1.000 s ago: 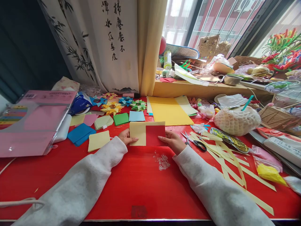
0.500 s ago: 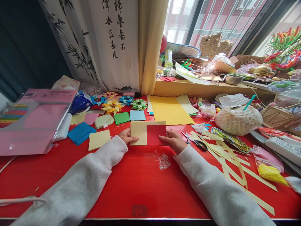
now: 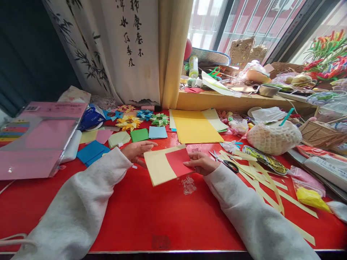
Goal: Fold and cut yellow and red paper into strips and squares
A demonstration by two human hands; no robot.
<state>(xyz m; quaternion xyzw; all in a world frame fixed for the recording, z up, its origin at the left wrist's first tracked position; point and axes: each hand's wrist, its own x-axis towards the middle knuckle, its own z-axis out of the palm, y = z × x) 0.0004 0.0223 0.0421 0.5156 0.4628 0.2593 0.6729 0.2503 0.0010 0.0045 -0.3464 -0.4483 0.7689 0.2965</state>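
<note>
Between thumb and fingers, my right hand (image 3: 202, 163) grips the right end of a pale yellow sheet of paper (image 3: 157, 168) together with a smaller red paper (image 3: 178, 160) lying over its right part. Both are held tilted above the red table. My left hand (image 3: 137, 151) is off the paper, just beyond its left edge, with fingers stretched out and apart. Under and behind the left hand, the stack of cream squares is mostly hidden. Near the right hand lie scissors (image 3: 226, 164) with black handles.
Pale yellow strips (image 3: 264, 180) spread over the right side. Blue paper squares (image 3: 92, 153), green squares (image 3: 139, 135) and folded paper stars (image 3: 128, 122) sit at the back left. Larger yellow sheets (image 3: 199, 126) lie at the back, a net-wrapped round object (image 3: 273, 139) at right.
My left hand has let go of the paper and moved left, opening. The paper, still in my right hand, has tilted, its left end dropping lower.
</note>
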